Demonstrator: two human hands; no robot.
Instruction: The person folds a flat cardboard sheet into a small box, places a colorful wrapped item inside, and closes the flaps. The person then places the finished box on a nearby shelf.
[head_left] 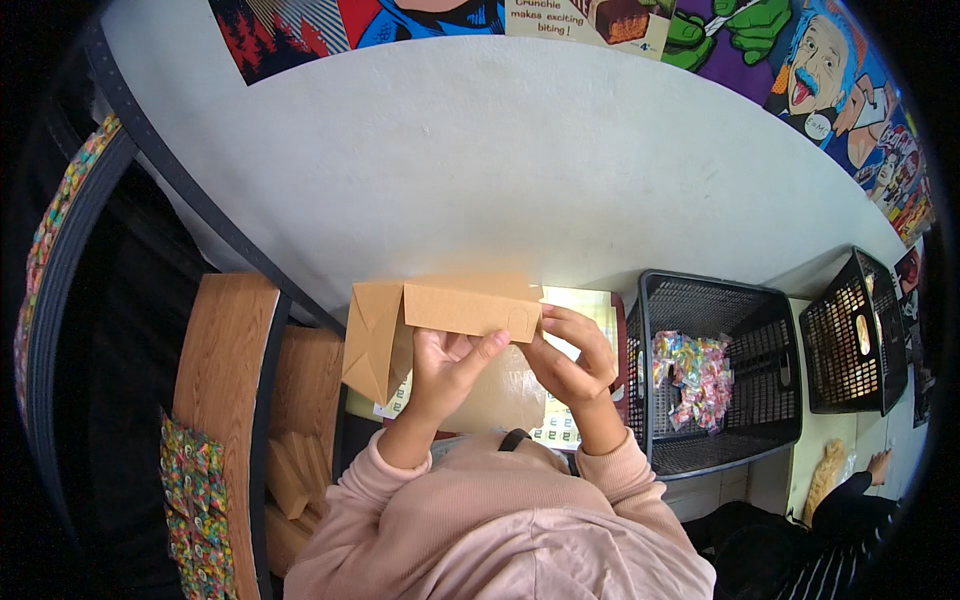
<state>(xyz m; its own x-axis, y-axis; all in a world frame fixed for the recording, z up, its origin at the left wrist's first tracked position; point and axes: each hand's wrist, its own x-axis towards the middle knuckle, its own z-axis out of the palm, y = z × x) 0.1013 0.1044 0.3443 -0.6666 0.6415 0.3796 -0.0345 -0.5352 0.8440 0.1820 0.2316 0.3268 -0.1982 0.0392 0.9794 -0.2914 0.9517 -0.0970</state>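
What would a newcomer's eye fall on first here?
Probably the brown cardboard box at the centre, with the left hand and right hand on it. Next, the colourful wrapped packets inside the larger black basket to the right, and the bright posters across the top.

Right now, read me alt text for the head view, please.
The person's left hand and right hand hold a brown cardboard box, beside a folded brown paper package on the left. To the right, a black plastic crate contains colourful wrapped packets; a pale wall rises behind.
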